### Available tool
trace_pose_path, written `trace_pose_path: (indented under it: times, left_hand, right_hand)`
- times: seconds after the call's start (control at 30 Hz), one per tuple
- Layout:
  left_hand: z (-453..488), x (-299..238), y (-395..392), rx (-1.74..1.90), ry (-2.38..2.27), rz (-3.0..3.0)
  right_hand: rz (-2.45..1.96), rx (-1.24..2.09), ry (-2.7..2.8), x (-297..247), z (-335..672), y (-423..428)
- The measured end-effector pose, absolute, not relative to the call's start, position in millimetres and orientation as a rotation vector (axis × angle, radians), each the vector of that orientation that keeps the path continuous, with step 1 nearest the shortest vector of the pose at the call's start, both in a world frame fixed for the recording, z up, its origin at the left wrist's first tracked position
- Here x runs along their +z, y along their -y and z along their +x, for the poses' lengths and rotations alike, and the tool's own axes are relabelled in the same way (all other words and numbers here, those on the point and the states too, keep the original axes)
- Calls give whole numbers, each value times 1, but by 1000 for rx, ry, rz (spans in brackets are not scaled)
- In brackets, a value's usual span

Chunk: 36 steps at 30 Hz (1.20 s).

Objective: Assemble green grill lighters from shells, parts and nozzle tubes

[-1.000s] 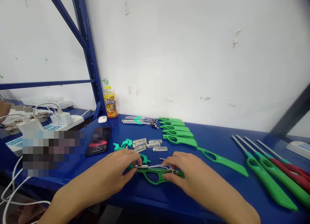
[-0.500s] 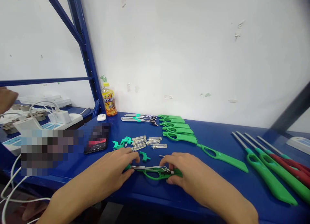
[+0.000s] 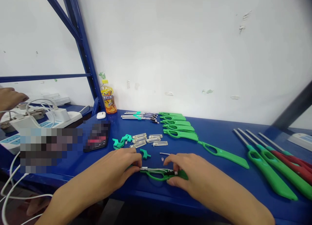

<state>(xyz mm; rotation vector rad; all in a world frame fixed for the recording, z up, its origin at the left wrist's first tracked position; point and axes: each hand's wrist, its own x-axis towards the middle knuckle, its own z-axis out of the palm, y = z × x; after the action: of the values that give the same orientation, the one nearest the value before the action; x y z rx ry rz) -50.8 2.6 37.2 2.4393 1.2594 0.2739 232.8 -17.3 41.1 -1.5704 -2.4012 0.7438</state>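
At the front of the table lies a green lighter shell (image 3: 157,179) with a ring-shaped trigger opening. White wires (image 3: 156,169) and a black igniter (image 3: 169,173) run along it. My left hand (image 3: 128,163) pinches the metal rod and shell at the left end; its fingertips hide most of the rod. Over the shell's handle end, my right hand (image 3: 181,169) has thumb and fingers closed around it beside the igniter. Just behind my hands are a teal trigger (image 3: 145,154), a thin metal rod or screwdriver shaft (image 3: 164,153) and a tiny pale part (image 3: 162,159).
Several clear gas tanks (image 3: 159,143) and teal triggers (image 3: 119,142) lie mid-table. Behind them are rod-and-wire assemblies (image 3: 133,117) and green shells (image 3: 180,135). Longer lighters (image 3: 270,173) lie right. A phone (image 3: 97,140), bottle (image 3: 109,100) and power strips (image 3: 70,118) are left, near another person's hand (image 3: 11,98).
My left hand has slid slightly right along the metal rod, covering more of it. My right fingers shifted a little right, uncovering the tiny pale part. The camera view tilted slightly.
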Motion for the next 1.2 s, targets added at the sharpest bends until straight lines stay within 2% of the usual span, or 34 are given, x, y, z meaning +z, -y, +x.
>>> trace_pose_path:
  times: [0.57, 1.2]
  left_hand:
    - [-55, 31, -3, 301, -1194, 2486]
    - [-53, 33, -2, 304, -1148, 2549]
  right_hand:
    - [-1450, 715, 2474, 32, 237, 22]
    - [-1673, 874, 2409, 46, 228, 19]
